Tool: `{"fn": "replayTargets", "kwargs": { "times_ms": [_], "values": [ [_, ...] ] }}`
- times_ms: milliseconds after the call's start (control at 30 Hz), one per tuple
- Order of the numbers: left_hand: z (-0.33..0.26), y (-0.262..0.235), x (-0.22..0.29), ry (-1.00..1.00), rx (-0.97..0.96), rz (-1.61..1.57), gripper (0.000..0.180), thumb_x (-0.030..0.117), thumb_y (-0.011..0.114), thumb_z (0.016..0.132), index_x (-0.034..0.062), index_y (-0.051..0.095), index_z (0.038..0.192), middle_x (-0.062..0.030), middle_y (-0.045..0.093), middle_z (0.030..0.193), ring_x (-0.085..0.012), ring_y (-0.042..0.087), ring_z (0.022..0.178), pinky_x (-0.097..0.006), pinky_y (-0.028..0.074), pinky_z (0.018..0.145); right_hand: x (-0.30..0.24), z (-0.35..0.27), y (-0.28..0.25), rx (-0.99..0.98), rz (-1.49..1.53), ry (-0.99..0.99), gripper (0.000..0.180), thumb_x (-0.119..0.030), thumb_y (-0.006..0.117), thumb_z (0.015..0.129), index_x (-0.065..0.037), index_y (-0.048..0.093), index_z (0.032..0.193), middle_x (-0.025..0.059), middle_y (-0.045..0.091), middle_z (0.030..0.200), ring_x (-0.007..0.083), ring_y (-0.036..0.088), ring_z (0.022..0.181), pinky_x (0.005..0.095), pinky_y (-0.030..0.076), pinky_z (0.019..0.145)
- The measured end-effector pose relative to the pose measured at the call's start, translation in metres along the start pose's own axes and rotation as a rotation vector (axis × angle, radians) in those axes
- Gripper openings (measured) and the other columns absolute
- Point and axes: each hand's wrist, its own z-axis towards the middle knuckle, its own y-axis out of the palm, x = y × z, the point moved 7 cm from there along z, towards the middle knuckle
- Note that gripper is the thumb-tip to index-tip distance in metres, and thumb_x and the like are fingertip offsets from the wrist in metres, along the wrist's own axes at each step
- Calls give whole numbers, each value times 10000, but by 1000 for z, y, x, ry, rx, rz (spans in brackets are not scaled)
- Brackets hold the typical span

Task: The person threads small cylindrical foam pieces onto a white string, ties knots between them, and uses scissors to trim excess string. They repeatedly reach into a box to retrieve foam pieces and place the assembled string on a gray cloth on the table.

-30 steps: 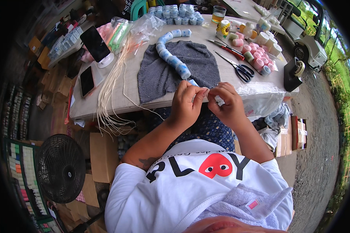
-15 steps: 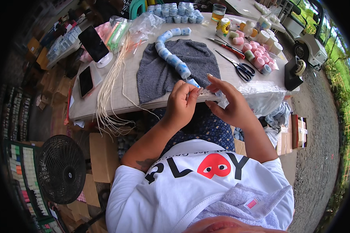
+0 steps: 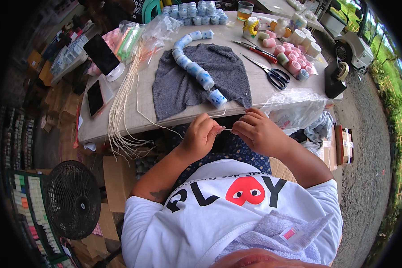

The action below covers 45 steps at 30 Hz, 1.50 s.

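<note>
A curved string of blue-and-white cylindrical pieces lies over a dark grey cloth on the table. The nearest cylinder sits a little apart from the others, at the cloth's front edge. From it a thin white cord runs down to my hands. My left hand pinches the cord in front of the table edge. Close by on the right, my right hand also has its fingers closed on the cord, with a short taut stretch between the two hands.
Left on the table are a bundle of cream cords, a phone and a phone on a stand. Scissors, red-handled pliers, pink rolls and a tape dispenser lie right. A black fan stands lower left.
Both hands have drawn back toward me from the end cylinder. That cylinder now rests uncovered on the cloth. My right hand, loosely spread before, has closed on the cord.
</note>
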Motion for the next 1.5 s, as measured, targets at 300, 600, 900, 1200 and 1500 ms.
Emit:
{"fn": "replayTargets", "kwargs": {
  "times_ms": [300,600,900,1200,1500],
  "values": [
    [34,-28,-2,30,-330,219,519,31,611,821,106,442,1306,-125,391,1359,-281,382,1265,-393,358,996,-6,-6,-33,77,223,147,121,-62,690,769,-50,603,852,86,601,795,289,585,811,383,458,750],
    [68,-3,-38,46,-267,396,460,75,691,779,101,513,1203,-81,548,1200,-254,510,1156,-438,326,1051,26,-17,-67,394,662,351,208,-16,604,872,-7,628,1079,102,636,937,185,610,918,297,458,828],
    [50,-43,8,-41,31,-277,499,23,660,836,65,404,1263,-134,530,1246,-217,519,1161,-346,401,1003,41,53,16,474,83,128,329,-125,707,749,-156,650,1072,80,555,1135,290,479,1106,453,343,925],
    [44,-54,20,49,96,-894,492,55,566,917,92,278,1315,-86,392,1249,-151,522,971,-292,436,891,63,72,24,448,-249,115,163,-109,662,773,-147,670,931,19,562,1157,280,461,1159,468,294,957],
    [40,-34,-18,-136,235,-462,414,90,729,813,84,437,1106,-21,516,979,-92,509,855,-237,443,744,210,-51,-26,106,-512,853,368,-169,590,861,-76,578,1217,157,568,1170,343,497,1128,445,403,930]
  ]
}}
